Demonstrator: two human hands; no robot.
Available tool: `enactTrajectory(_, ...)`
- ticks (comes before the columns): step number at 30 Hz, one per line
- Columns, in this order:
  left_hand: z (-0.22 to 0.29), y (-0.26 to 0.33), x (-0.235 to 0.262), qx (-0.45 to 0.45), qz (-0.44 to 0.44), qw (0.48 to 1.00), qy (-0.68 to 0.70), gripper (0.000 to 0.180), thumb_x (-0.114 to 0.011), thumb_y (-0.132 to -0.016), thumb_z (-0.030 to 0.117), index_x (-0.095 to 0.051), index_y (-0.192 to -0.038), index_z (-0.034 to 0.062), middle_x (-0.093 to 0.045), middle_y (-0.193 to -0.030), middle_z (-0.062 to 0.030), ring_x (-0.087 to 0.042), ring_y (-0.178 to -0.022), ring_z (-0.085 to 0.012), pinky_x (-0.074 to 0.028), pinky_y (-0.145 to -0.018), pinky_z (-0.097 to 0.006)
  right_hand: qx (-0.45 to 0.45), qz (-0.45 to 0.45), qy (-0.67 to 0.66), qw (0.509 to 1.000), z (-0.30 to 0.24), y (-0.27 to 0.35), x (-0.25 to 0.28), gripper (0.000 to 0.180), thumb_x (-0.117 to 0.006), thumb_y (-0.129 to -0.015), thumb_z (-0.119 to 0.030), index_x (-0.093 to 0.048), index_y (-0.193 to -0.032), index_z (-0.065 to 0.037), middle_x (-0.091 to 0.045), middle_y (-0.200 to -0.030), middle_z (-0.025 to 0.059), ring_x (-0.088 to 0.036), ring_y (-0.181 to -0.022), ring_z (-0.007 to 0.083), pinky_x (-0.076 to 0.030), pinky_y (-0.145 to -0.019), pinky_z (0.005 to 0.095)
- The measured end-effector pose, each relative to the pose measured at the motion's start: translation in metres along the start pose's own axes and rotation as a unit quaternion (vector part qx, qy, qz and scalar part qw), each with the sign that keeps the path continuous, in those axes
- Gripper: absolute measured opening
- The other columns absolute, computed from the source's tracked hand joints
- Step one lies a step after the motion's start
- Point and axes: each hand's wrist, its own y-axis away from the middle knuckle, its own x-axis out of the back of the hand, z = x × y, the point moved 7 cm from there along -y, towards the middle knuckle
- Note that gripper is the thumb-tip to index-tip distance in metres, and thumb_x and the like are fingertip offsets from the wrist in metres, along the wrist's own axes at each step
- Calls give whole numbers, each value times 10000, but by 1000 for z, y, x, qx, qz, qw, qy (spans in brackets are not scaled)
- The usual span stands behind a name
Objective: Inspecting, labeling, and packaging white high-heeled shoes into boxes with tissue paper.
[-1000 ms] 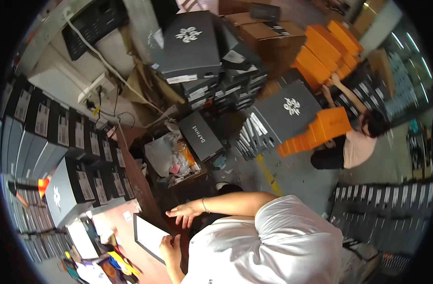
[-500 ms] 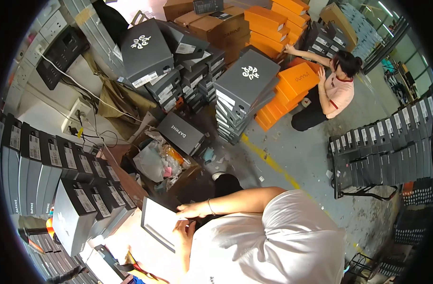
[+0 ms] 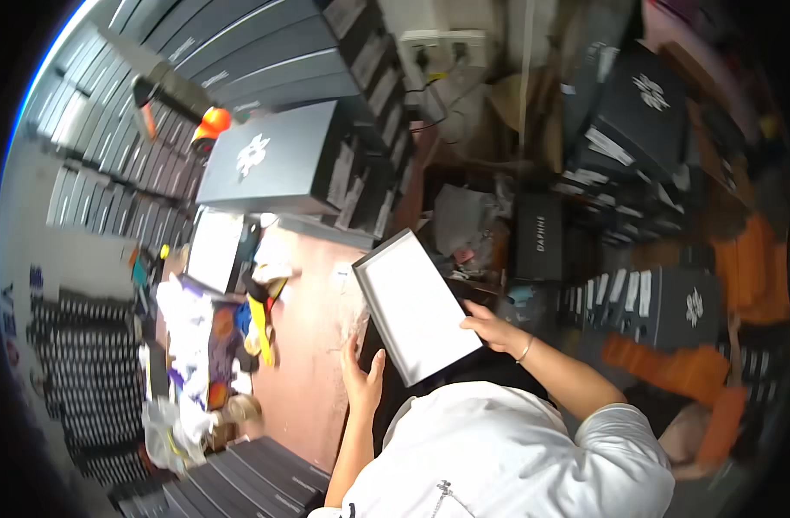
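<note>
A dark-rimmed shoebox lid [image 3: 421, 311] with a white inside is held tilted in front of my body, its hollow side facing up. My right hand [image 3: 492, 330] grips its right edge, thumb on the inner side and the other fingers mostly hidden beneath. Close to the lid's lower left side is my left hand [image 3: 362, 376], apart from it, with thumb and fingers spread and nothing between them. Just beyond the lid's far left corner, a grey shoebox [image 3: 270, 160] rests on the reddish-brown table [image 3: 304, 345].
An open white-lined box [image 3: 215, 250] and a yellow-and-black tool [image 3: 261, 324] lie on the table. Dark shoeboxes [image 3: 265, 483] stand at the near left. A carton of crumpled wrapping [image 3: 464, 220] sits beyond the lid. Orange boxes [image 3: 753, 272] and stacked shoeboxes [image 3: 641, 112] fill the right.
My view has swung left, toward the table. The lid has turned and now shows its whole inside. My left hand has come off it, while the right keeps its hold.
</note>
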Motion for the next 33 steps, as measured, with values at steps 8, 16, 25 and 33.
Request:
enactTrajectory(8,-42,66,-104,368,-18,851,374,515,-590,-891,200,-415,-1347,34,-562,-1165,-115,-554,-1016,-196,-470,-836,-361,-134,-64,123,981,-21,2,16,727,-562,-850,-113,-177,-1433,90,-419,-1382,173,-441,-1226,196,-370,-1016,286)
enactTrajectory(16,-14,115,-82,157,-149,483,849,467,-442,-958,314,-439,-1302,-1,-530,-818,-81,-518,-668,-151,-468,-602,-261,-171,-270,149,936,-19,12,-84,594,-553,-950,-285,-297,-1423,-34,-521,-1231,154,-615,-955,198,-552,-749,312)
enactTrajectory(25,-68,135,-49,141,-175,601,767,434,-427,-933,401,-488,-1154,32,-561,-701,-99,-508,-535,-201,-399,-464,-315,-157,-282,148,935,-11,-19,-128,675,-593,-921,-335,-259,-1446,-73,-502,-1284,147,-573,-1072,221,-512,-870,383)
enactTrajectory(33,-46,37,-54,333,-391,681,522,399,-456,-948,391,-547,-1105,37,-617,-869,-144,-606,-740,-259,-506,-637,-360,-14,-266,-123,956,-28,35,-117,524,-664,-875,-247,-443,-1323,-90,-528,-1283,32,-506,-1169,178,-413,-995,386)
